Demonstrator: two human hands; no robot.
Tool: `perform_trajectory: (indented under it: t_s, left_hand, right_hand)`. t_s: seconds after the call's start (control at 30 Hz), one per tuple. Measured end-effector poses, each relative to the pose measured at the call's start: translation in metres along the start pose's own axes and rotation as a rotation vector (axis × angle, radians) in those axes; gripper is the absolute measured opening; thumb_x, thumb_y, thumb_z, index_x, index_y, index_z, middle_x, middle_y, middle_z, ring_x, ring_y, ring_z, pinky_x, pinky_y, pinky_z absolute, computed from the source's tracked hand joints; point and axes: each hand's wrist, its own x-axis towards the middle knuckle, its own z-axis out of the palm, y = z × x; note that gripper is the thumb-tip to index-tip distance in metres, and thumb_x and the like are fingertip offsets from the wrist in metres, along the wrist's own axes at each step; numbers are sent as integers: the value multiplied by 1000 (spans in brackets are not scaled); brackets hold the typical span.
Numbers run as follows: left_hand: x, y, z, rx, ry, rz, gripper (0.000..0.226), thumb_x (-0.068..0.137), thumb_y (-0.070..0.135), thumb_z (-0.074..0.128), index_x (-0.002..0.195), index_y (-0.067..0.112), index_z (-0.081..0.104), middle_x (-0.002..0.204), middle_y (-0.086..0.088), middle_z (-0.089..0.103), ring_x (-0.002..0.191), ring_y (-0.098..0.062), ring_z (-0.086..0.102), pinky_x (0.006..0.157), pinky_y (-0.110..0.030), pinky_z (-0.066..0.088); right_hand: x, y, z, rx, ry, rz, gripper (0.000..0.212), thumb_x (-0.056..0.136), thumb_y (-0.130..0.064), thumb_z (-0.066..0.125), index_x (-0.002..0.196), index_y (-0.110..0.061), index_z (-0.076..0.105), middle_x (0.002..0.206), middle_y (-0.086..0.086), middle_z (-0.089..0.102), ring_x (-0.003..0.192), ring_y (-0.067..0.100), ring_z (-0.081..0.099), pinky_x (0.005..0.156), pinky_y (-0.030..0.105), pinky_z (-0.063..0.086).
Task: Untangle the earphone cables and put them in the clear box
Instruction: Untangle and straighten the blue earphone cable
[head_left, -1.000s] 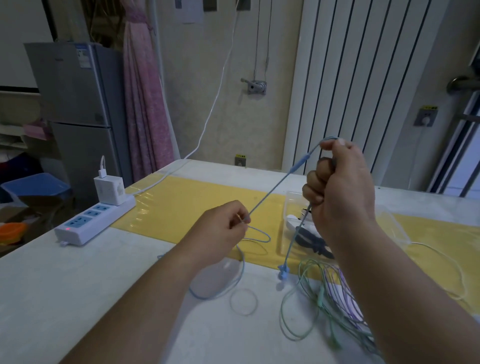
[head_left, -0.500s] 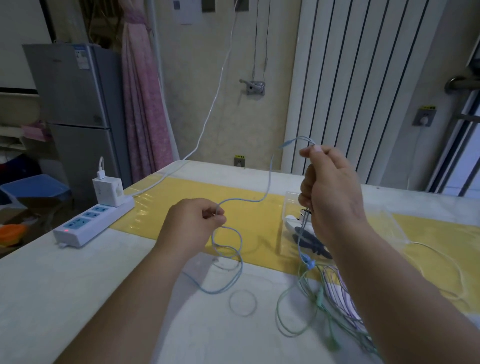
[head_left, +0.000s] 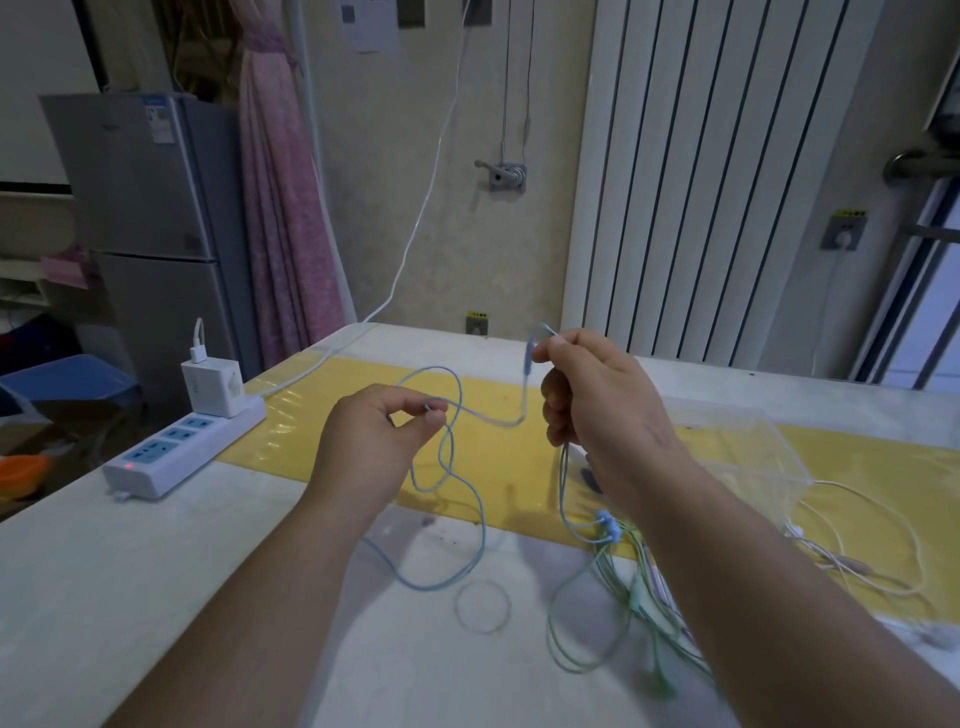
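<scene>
A light blue earphone cable (head_left: 470, 499) hangs slack in loops between my hands above the table. My left hand (head_left: 379, 441) pinches it between thumb and forefinger. My right hand (head_left: 597, 400) grips its upper part near the inline remote, fingers curled round it. Its blue earbuds (head_left: 608, 527) dangle below my right hand. A tangle of green and pale cables (head_left: 623, 613) lies on the table under my right forearm. The clear box (head_left: 753, 462) stands behind my right hand; dark items in it are mostly hidden.
A white power strip (head_left: 176, 452) with a charger plugged in sits at the table's left edge. A white earphone cable (head_left: 872, 545) lies on the yellow mat (head_left: 498, 457) right of the box. A thin ring (head_left: 483, 605) lies on the tabletop.
The blue cable was stretched taut a second ago. My hands came closer together and my right hand lowered, so the cable now sags in loops.
</scene>
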Motion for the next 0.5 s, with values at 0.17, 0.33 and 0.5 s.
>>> perform_trajectory:
  t_s: [0.17, 0.33, 0.5]
  left_hand:
    - [3, -7, -3, -56, 3, -58, 21, 85, 10, 70, 77, 29, 72, 78, 10, 73, 73, -1, 65, 67, -15, 46]
    - [4, -17, -3, 309, -85, -37, 21, 96, 19, 53, 86, 29, 69, 92, 12, 68, 82, -13, 60, 64, -28, 39]
    - [4, -23, -5, 727, -158, 27, 15, 92, 22, 61, 95, 27, 75, 100, 3, 51, 89, -20, 60, 69, -27, 39]
  right_hand:
    - [2, 4, -1, -42, -25, 5, 19, 96, -19, 48, 86, -15, 64, 58, 0, 51, 51, 15, 41, 48, 26, 33]
    - [4, 6, 0, -32, -15, -18, 21, 96, -20, 48, 81, -18, 63, 55, -1, 50, 48, 14, 36, 48, 26, 28]
    - [4, 7, -1, -12, 19, -73, 24, 97, -21, 48, 78, -21, 63, 55, 0, 48, 48, 14, 36, 50, 29, 27]
